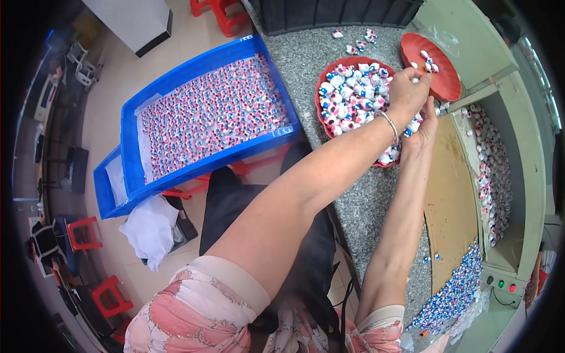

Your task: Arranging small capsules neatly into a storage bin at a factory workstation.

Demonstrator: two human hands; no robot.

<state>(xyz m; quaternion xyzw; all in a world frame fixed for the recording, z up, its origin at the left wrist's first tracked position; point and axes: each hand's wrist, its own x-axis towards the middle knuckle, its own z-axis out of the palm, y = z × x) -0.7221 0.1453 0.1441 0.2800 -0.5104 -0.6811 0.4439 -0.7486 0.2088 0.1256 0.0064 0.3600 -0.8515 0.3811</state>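
Observation:
Both my hands are over the right side of a red scalloped bowl (321,112) heaped with small rounded white pieces (353,88) marked in pink and blue. My left hand (409,93), a bracelet on its wrist, has its fingers pinched together beside a red scalloped dish (450,85). What the fingertips hold, if anything, is too small to make out. Just below it, my right hand (425,130) is palm up and curled around several of the same pieces (412,126); the left hand hides part of it. A few more pieces lie in the red dish.
On the left, a blue crate (132,154) holds rows of similar pieces. A black bin (341,16) stands at the back of the speckled counter (368,197). To the right are a brown board (450,217), a pile of small blue-and-white parts (456,288) and a pale green machine housing (527,176).

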